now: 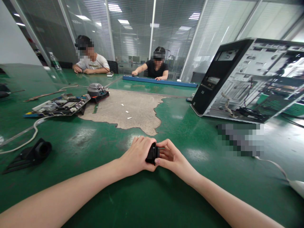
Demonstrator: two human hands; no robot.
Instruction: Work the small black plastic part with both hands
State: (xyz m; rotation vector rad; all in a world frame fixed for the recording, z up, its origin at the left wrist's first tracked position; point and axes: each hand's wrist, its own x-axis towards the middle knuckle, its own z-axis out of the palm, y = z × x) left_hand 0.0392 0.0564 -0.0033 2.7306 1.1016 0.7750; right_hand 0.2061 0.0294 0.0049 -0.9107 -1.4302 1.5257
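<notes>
Just above the green tabletop, in the middle of the head view, both my hands hold a small black camera-like device (pixel 152 153). My left hand (pixel 139 155) is wrapped round its left side, the back of the hand facing up. With the thumb and fingertips, my right hand (pixel 172 156) grips the stepped, lens-like end on the right. Much of the device is covered by my fingers, so its exact kind is unclear.
An open computer case (pixel 237 82) stands at right. A circuit board (pixel 64 106) and a fan cooler (pixel 97 90) lie at left, behind a black plastic duct (pixel 33 153). Bare brown patches (pixel 140 117) mark the green table (pixel 106 202). Two people sit opposite, one by a blue bar (pixel 159 81).
</notes>
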